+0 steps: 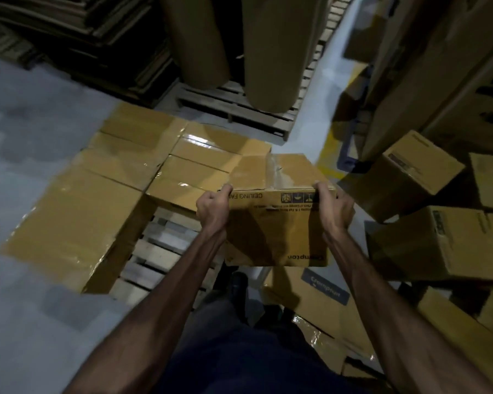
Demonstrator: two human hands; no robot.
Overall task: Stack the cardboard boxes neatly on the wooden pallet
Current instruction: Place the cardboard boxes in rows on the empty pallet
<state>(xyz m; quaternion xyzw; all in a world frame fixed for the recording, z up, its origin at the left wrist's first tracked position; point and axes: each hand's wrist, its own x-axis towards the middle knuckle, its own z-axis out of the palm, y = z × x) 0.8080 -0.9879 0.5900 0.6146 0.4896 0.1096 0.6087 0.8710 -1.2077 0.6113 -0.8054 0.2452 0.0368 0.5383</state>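
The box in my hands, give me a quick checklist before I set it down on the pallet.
1. Both hands on the held box: left hand and right hand at its top corners, ok.
2. Bare slot on the wooden pallet: slats show beside the stacked boxes, ok.
3. Box level: tilted, not ok.
4. Underside support: no hand beneath, not ok.
5. Tape seal on top: wrinkled, cannot tell.

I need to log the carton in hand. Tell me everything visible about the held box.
The held box is brown corrugated cardboard, closed, its top seam taped. Its near side carries upside-down print, handling symbols and a brand name. The left hand and right hand grip its upper corners, holding it over the pallet gap beside stacked boxes.
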